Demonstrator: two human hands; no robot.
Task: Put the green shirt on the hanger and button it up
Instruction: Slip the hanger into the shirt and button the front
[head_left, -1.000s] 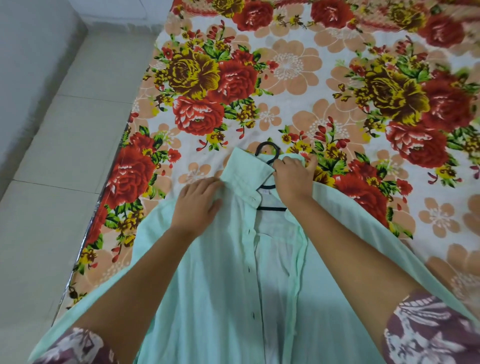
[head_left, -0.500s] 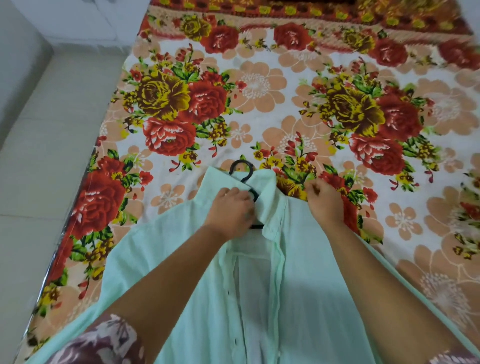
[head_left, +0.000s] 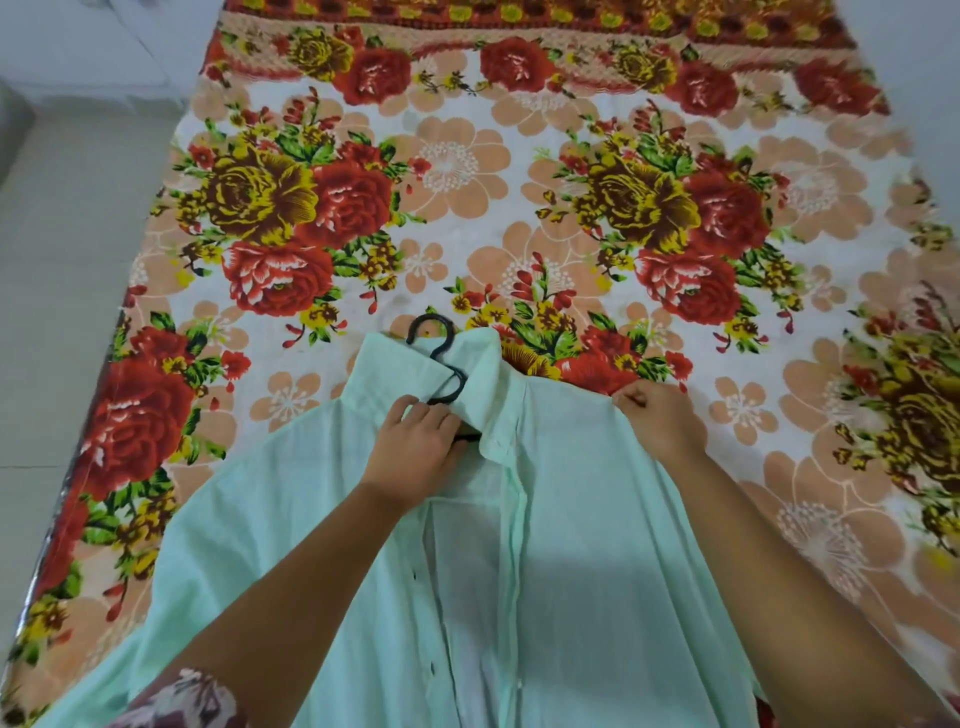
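Floral sheeting covered the bed (head_left: 519, 171), with pale floor (head_left: 67, 260) along its left edge. The shirt (head_left: 597, 545) lay on it front up and unbuttoned. The hanger (head_left: 451, 384) sat inside, and only its black neck and hook (head_left: 428, 330) showed past the collar (head_left: 483, 374). The left hand (head_left: 415, 452) had its fingers curled round the hanger's neck at the left collar flap. The right hand (head_left: 660, 421) pinched the cloth at the right shoulder.

The hanger's arms were hidden under the fabric, so whether either shoulder was properly seated could not be told. That looked like the main risk. A hard tug from the right hand, with the left grip slackening, would likely drag the hanger sideways and let the opposite shoulder slip off its arm.

The collar stood bunched and folded on its right side. Closing the top button over that lump would probably twist the neckline.

The two fronts lay apart, with the buttons (head_left: 414, 576) on the left one. Pairing a button with the wrong hole would skew every one below it. The cloth looked thin and loose, so it would probably shift easily under a careless pull.
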